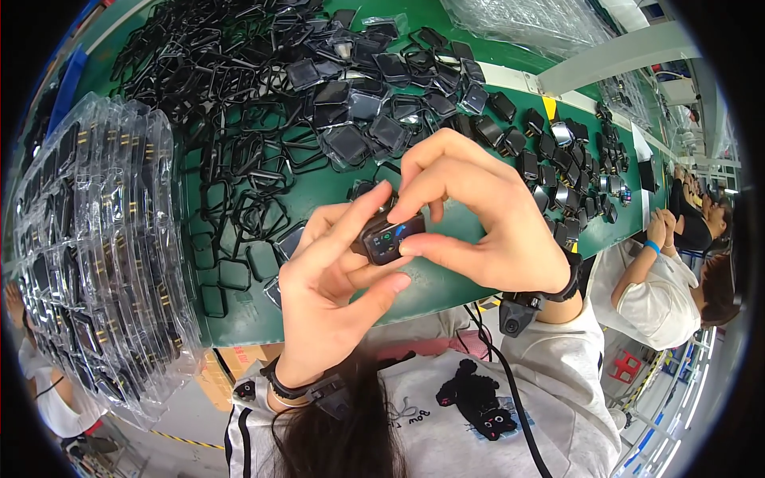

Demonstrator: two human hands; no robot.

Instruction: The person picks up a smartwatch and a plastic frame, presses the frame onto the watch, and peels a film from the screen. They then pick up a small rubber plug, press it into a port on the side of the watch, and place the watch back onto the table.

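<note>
Between my two hands, just above the table, is a small black smartwatch (385,241) with its screen lit in colour. My right hand (494,219) pinches its right side, the thumb on the lower edge and the curled fingers at the top. From the other side my left hand (319,291) closes round it, fingers at its left and behind it, the thumb held a little below. The fingers hide part of the watch's back and edges. Black square frames (259,259) lie on the table left of the hands, partly covered by my left hand.
A dense heap of black frames (215,60) and film-covered screens (347,143) spreads over the green table (434,307). Several watch bodies (562,171) stand at right. Stacked clear plastic trays (103,239) rise at left. A cable (506,366) hangs before me. Another person (649,287) sits at right.
</note>
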